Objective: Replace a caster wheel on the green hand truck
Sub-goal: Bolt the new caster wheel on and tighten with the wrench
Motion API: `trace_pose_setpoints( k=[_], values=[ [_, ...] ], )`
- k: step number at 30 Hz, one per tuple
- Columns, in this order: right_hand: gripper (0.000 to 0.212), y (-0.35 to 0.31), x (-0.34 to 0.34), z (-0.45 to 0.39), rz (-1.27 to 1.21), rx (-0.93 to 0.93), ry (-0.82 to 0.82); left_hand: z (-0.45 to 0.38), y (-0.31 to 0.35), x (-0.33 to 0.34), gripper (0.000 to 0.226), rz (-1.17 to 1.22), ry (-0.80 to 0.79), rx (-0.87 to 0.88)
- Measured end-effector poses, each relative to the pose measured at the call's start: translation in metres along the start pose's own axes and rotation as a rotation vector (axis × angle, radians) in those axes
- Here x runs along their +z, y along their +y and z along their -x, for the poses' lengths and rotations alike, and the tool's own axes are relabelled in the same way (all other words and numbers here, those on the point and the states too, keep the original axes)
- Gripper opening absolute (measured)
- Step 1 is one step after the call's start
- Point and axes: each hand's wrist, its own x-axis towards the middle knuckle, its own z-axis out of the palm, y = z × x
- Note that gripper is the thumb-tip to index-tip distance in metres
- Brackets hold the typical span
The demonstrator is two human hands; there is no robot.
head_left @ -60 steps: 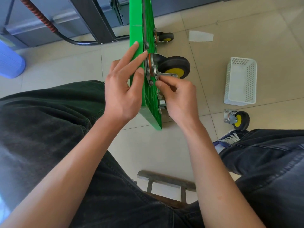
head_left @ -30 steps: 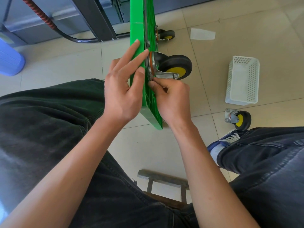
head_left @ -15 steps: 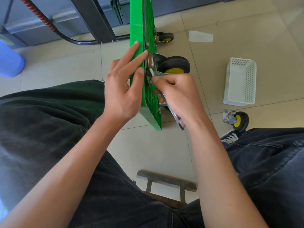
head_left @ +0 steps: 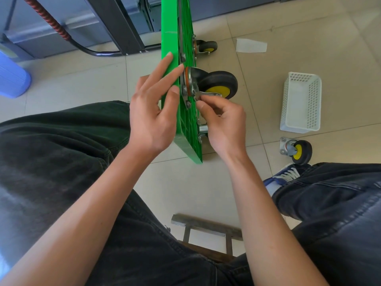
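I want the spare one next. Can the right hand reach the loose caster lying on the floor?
Probably yes, once free: the loose caster lies uncovered beside the right hand, which now pinches a wrench.

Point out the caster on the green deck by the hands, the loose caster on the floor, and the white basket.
mounted caster (head_left: 221,84): head view, black tyre.
loose caster (head_left: 301,151): head view, tyre and yellow hub.
white basket (head_left: 300,122): head view, inner floor.

One head-worn view looks steeply down from close above, facing twelve o'clock over the knees to the tiled floor (head_left: 206,193).
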Motion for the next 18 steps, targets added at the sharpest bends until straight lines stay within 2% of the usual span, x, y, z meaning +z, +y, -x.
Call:
trace_pose_setpoints(
  k=[18],
  values=[
    [0.021,0.003,0.021,0.005,0.009,-0.055,0.029,0.000,-0.001,0.000,0.039,0.004,0.004,0.006]
  ],
)
